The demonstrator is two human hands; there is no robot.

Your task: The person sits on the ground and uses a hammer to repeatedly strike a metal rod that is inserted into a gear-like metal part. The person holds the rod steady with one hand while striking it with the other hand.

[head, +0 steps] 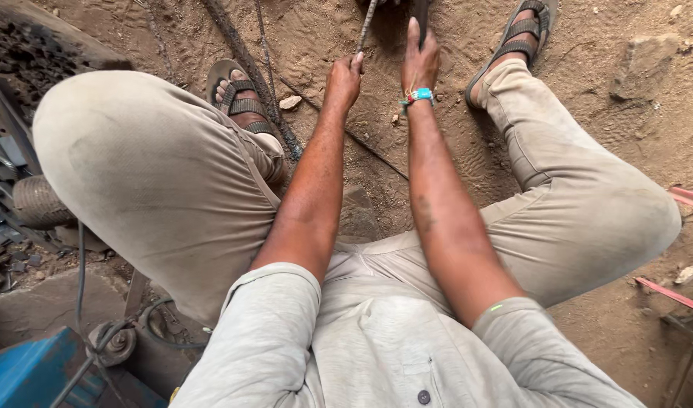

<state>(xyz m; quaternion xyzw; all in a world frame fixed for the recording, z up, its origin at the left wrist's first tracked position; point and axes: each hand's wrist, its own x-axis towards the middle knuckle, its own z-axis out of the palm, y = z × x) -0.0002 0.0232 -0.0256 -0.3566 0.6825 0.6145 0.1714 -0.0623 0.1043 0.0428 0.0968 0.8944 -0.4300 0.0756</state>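
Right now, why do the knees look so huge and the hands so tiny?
In the head view, the wide lens close above stretches the beige-trousered knees and shrinks the far left hand and right hand; daylight is soft, shadows faint on the sandy brown ground; the thin ribbed steel rod is cut off at the top edge.

Seated over sandy ground, a person gripped a ribbed steel rod (pixel 366 29) in the left hand (pixel 343 78) while the right hand (pixel 420 62), wristband (pixel 418 96) below it, lay outstretched beside it between sandalled feet.
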